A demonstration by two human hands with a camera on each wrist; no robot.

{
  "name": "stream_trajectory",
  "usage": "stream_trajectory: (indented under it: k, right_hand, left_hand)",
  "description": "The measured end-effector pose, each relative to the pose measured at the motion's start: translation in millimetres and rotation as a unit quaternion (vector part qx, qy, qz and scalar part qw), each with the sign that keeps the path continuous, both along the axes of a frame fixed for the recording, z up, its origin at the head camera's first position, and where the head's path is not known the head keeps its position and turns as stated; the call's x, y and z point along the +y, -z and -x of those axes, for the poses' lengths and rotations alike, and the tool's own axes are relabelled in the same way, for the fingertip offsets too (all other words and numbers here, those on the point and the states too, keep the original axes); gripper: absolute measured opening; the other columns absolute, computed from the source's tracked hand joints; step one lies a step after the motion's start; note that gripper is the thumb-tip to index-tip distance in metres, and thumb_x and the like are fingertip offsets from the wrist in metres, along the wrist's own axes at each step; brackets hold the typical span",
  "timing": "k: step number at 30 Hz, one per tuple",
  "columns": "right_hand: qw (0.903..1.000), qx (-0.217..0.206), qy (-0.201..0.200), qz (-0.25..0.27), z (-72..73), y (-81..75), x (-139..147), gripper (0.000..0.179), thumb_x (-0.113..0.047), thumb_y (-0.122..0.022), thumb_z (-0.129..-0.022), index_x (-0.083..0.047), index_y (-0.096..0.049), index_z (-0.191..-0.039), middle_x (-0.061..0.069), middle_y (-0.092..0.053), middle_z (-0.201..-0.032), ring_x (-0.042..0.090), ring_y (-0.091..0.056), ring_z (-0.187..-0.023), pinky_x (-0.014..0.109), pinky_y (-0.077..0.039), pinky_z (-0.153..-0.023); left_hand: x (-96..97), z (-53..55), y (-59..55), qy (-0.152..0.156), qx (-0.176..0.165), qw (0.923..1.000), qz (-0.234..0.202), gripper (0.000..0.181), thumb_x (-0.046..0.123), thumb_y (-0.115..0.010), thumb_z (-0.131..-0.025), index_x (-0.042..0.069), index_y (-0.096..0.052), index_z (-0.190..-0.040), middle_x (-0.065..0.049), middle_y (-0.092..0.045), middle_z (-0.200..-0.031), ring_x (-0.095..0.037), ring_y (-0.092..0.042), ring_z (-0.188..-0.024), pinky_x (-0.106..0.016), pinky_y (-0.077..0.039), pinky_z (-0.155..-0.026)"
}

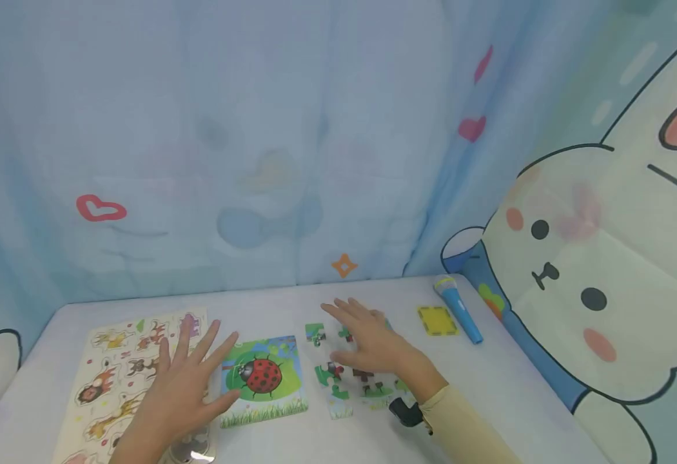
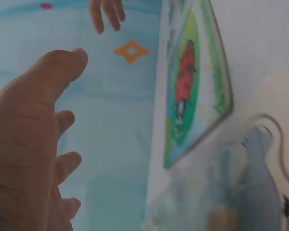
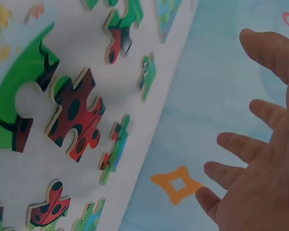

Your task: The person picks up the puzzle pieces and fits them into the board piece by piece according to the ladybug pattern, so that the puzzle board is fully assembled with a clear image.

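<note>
My left hand (image 1: 178, 386) hovers with spread fingers over a wooden board of animal figures (image 1: 74, 422), partly hiding it. Beside that hand lies a square ladybug picture (image 1: 292, 386), its surface flat on the white table. Over a group of loose jigsaw pieces (image 1: 338, 412) my right hand (image 1: 373, 341) is raised with its fingers extended, covering some of them from the head camera. In the right wrist view, a red spotted jigsaw piece (image 3: 74, 115) lies among green ones, apart from the fingers. Neither hand holds anything.
At the right back of the table are a blue toy microphone (image 1: 460, 309) and a yellow square (image 1: 437, 320). A dark wrist device (image 1: 405, 412) shows below my right sleeve. Behind the table hangs a light blue curtain (image 1: 315, 129) with a printed rabbit at right.
</note>
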State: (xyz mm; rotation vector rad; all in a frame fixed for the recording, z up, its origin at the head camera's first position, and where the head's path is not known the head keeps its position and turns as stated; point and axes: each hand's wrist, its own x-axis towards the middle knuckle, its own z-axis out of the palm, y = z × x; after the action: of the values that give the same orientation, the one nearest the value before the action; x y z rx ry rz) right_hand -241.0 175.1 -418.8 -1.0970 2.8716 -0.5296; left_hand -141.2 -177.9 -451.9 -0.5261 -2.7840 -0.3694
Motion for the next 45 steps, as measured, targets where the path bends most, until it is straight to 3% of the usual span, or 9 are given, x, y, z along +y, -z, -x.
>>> stream_trajectory:
  k: [6, 11, 16, 22, 24, 27, 31, 39, 45]
  right_hand:
    - [0.9988, -0.021, -0.012, -0.043, 24.7, 10.6, -11.5, 0.078, -0.034, -0.069, -0.091, -0.028, -0.025, -0.155, 0.012, -0.028, -0.157, 0.037, -0.020, -0.144, 0.069, -0.022, -0.106]
    - [0.9956, -0.044, -0.015, -0.081, 41.0, 15.5, -21.3, 0.076, -0.031, -0.068, -0.092, -0.027, -0.026, -0.155, 0.005, -0.033, -0.155, 0.030, -0.026, -0.142, 0.066, -0.025, -0.106]
    - [0.9910, -0.055, 0.000, -0.122, 52.1, 25.4, -30.5, 0.070, -0.026, -0.066, -0.093, -0.025, -0.031, -0.154, -0.001, -0.041, -0.150, 0.024, -0.033, -0.138, 0.059, -0.029, -0.104]
    - [0.9862, -0.042, 0.014, -0.160, 55.3, 41.1, -40.8, 0.049, -0.024, -0.065, -0.093, -0.023, -0.052, -0.140, -0.002, -0.054, -0.131, 0.023, -0.047, -0.122, 0.051, -0.034, -0.097]
    - [0.9843, -0.014, 0.009, -0.176, 56.1, 43.8, -43.1, 0.040, -0.027, -0.066, -0.093, -0.022, -0.058, -0.132, -0.004, -0.055, -0.122, 0.021, -0.050, -0.112, 0.048, -0.036, -0.092]
    - [0.9836, 0.015, 0.007, -0.180, 56.7, 44.3, -45.3, 0.033, -0.026, -0.069, -0.092, -0.021, -0.061, -0.123, -0.006, -0.055, -0.111, 0.018, -0.050, -0.100, 0.045, -0.037, -0.087]
    - [0.9867, 0.009, 0.012, -0.162, 56.4, 42.7, -45.1, 0.027, -0.021, -0.069, -0.091, -0.020, -0.062, -0.117, -0.007, -0.054, -0.105, 0.016, -0.049, -0.095, 0.045, -0.037, -0.087]
    - [0.9907, 0.028, 0.022, -0.131, 54.5, 40.2, -38.7, 0.026, -0.020, -0.068, -0.087, -0.024, -0.063, -0.112, -0.009, -0.055, -0.103, 0.013, -0.051, -0.095, 0.046, -0.037, -0.088]
    - [0.9938, 0.049, -0.005, -0.100, 45.8, 29.6, -40.1, 0.024, -0.017, -0.069, -0.088, -0.023, -0.063, -0.111, -0.009, -0.056, -0.105, 0.013, -0.051, -0.095, 0.043, -0.037, -0.087]
  left_hand:
    - [-11.3, 3.8, 24.2, 0.028, -0.036, 0.9964, -0.072, 0.076, 0.050, -0.066, -0.088, 0.023, -0.035, -0.153, -0.016, -0.027, -0.157, -0.055, -0.004, -0.140, -0.080, -0.011, -0.102]
    - [-16.4, 5.8, 40.7, 0.061, -0.050, 0.9890, -0.125, 0.070, 0.039, -0.064, -0.093, 0.015, -0.035, -0.152, -0.021, -0.030, -0.154, -0.056, -0.011, -0.139, -0.065, -0.006, -0.114]
    - [-18.6, 8.7, 51.0, 0.078, -0.037, 0.9880, -0.128, 0.060, 0.031, -0.062, -0.096, 0.010, -0.042, -0.148, -0.017, -0.035, -0.153, -0.047, -0.019, -0.141, -0.047, -0.004, -0.121]
    - [-21.1, 8.1, 54.9, 0.088, -0.057, 0.9889, -0.106, 0.051, 0.010, -0.065, -0.089, 0.006, -0.055, -0.138, -0.014, -0.042, -0.149, -0.037, -0.027, -0.141, -0.028, 0.004, -0.119]
    - [-20.8, 8.6, 55.0, 0.091, -0.054, 0.9894, -0.100, 0.053, 0.008, -0.068, -0.086, 0.006, -0.055, -0.138, -0.015, -0.043, -0.148, -0.037, -0.029, -0.140, -0.030, 0.003, -0.120]
    - [-19.4, 10.5, 54.6, 0.095, -0.042, 0.9898, -0.098, 0.054, 0.009, -0.071, -0.084, 0.003, -0.056, -0.136, -0.017, -0.045, -0.146, -0.038, -0.032, -0.139, -0.043, -0.005, -0.121]
    - [-17.6, 13.2, 54.1, 0.093, -0.048, 0.9902, -0.093, 0.054, 0.014, -0.073, -0.084, 0.002, -0.057, -0.134, -0.019, -0.045, -0.145, -0.038, -0.032, -0.139, -0.056, -0.011, -0.118]
    - [-10.6, 14.8, 51.5, 0.089, -0.097, 0.9862, -0.101, 0.054, 0.018, -0.071, -0.088, 0.000, -0.055, -0.136, -0.020, -0.042, -0.147, -0.036, -0.031, -0.140, -0.057, -0.014, -0.116]
    - [-2.6, 11.2, 47.6, 0.070, -0.111, 0.9845, -0.116, 0.053, 0.020, -0.071, -0.089, 0.001, -0.055, -0.136, -0.019, -0.041, -0.148, -0.037, -0.032, -0.139, -0.057, -0.022, -0.114]
